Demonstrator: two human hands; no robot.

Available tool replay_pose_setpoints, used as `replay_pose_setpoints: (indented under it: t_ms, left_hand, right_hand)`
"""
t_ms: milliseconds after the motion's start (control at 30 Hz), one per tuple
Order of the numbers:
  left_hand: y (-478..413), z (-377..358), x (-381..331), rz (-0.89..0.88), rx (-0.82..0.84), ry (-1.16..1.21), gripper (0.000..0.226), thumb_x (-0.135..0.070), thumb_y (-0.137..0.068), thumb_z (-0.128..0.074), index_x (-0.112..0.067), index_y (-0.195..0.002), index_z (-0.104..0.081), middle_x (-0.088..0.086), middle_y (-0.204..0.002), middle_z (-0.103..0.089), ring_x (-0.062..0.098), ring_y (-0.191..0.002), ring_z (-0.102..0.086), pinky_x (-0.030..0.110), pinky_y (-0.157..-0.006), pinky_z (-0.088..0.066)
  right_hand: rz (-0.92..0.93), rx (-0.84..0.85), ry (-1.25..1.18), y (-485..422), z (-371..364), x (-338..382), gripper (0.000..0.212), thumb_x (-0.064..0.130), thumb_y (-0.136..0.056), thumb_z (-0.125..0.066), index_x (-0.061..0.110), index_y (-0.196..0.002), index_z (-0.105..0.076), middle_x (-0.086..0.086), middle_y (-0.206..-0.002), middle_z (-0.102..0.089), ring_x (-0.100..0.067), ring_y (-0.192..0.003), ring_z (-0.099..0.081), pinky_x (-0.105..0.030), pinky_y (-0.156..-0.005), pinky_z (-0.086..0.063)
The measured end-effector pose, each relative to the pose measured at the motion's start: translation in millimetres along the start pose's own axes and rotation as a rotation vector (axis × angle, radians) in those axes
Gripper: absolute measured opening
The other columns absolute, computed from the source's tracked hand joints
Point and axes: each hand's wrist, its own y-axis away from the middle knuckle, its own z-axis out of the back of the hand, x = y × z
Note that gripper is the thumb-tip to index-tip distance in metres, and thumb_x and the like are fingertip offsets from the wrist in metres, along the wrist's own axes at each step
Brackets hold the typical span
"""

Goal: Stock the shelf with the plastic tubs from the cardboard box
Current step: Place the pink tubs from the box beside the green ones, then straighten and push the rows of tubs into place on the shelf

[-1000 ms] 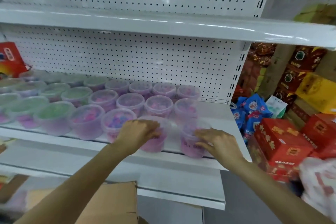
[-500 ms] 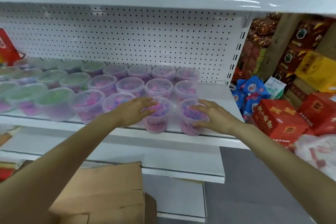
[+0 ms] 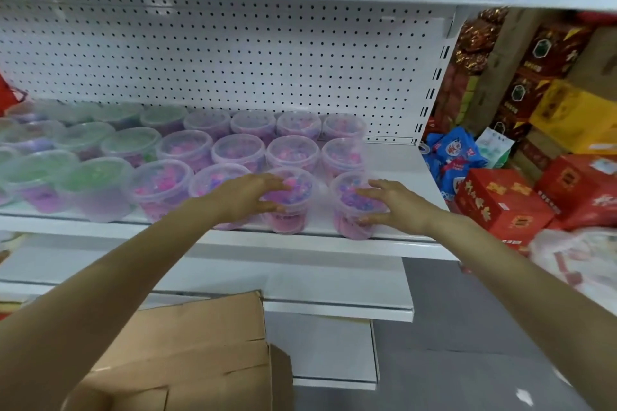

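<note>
Pink-filled clear tubs line the shelf at its front edge. There the left hand grasps one tub, the right hand the end tub.

The left tub in the left hand and the right tub in the right hand have now come to rest on the shelf.

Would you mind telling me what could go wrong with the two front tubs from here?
The right-end tub gripped by the right hand stands at the shelf lip, so a nudge forward may tip it off. The left hand holds the neighbouring tub beside packed rows; pushing back might jostle the tubs behind.
</note>
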Motion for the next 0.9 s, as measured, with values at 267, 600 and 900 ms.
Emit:
replay_pose_setpoints:
  t_ms: [267,600,900]
  left_hand:
    - [-2,2,3,0.008,0.021,-0.033,0.051,-0.035,-0.089,-0.060,-0.029,-0.137,-0.044,-0.009,-0.147,-0.040,0.015,-0.131,-0.042,0.039,-0.105,-0.039]
    - [1,-2,2,0.023,0.009,-0.121,0.053,-0.036,-0.090,-0.057,-0.029,-0.140,-0.039,-0.008,-0.149,-0.037,0.016,-0.132,-0.041,0.036,-0.105,-0.039]
    - [7,-3,-6,0.072,0.025,-0.170,0.055,-0.041,-0.093,-0.050,-0.033,-0.143,-0.030,-0.008,-0.154,-0.026,0.016,-0.138,-0.032,0.042,-0.105,-0.039]
  right_hand:
    - [0.089,0.142,-0.012,-7,3,2,0.069,0.043,-0.083,-0.061,0.029,-0.143,-0.032,0.000,-0.156,-0.019,-0.021,-0.144,-0.014,-0.038,-0.118,-0.014]
    - [0.043,0.026,0.065,2,-6,10,0.054,0.046,-0.091,-0.048,0.041,-0.141,-0.029,0.010,-0.155,-0.021,-0.017,-0.142,-0.017,-0.043,-0.111,-0.029]
    - [0.054,0.108,0.176,-1,4,19,0.063,0.049,-0.089,-0.049,0.034,-0.145,-0.024,0.004,-0.157,-0.015,-0.021,-0.143,-0.014,-0.046,-0.113,-0.023]
